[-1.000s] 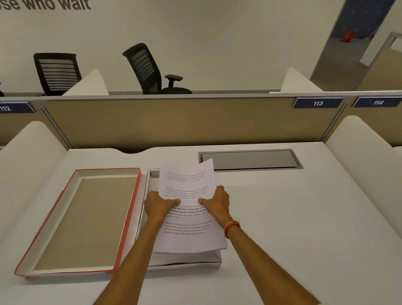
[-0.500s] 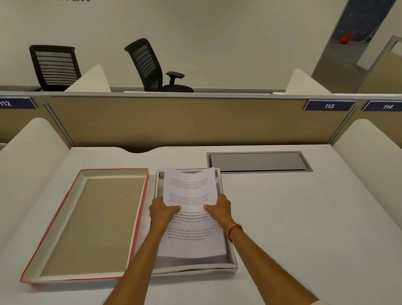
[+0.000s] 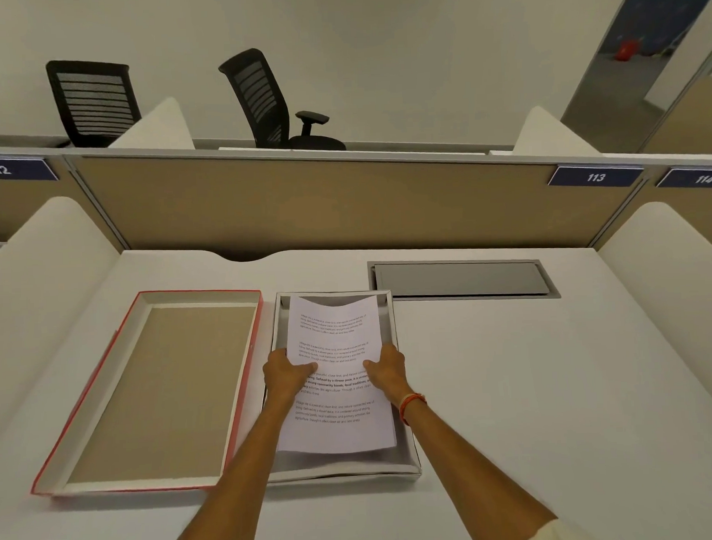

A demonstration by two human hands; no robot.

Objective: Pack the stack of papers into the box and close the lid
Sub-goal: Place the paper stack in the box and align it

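Note:
A stack of printed white papers (image 3: 337,420) hangs low inside the open grey box (image 3: 409,468) at the desk's middle. My left hand (image 3: 283,373) grips the stack's left edge and my right hand (image 3: 386,369) grips its right edge, thumbs on top. The far end of the stack sags in the middle. The red-edged lid (image 3: 149,394) lies upside down just left of the box, its brown inside facing up.
A grey cable hatch (image 3: 463,280) is set into the white desk (image 3: 552,384) behind and right of the box. Beige partitions and white side screens fence in the desk. Two black office chairs stand beyond the partition.
Both hands have lowered the stack from above the box down into it, and the sheets now lie flatter. The camera has tilted, so the box and lid show more fully.

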